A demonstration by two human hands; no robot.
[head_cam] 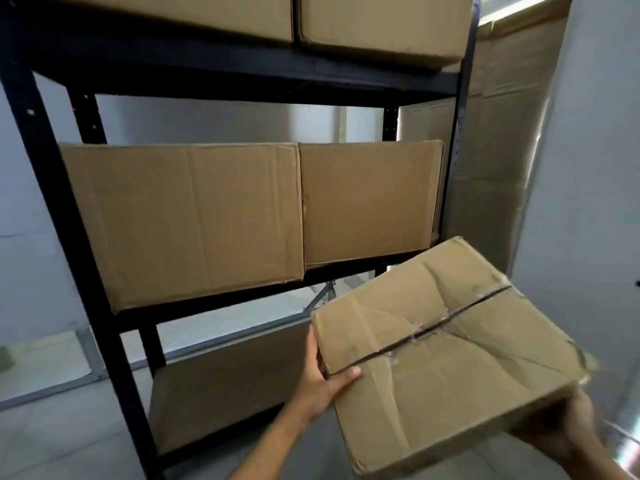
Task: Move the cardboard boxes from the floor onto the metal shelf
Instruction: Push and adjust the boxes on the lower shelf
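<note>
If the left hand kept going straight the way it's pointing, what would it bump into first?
The left hand already grips the carried box, pointing up and right. Past that, probably the right-hand box on the middle shelf, though depth is unclear.

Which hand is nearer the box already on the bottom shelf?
Left. The left hand grips the carried box at its left edge, right beside the bottom-shelf box. The right hand holds the carried box's far right underside, well away.
</note>
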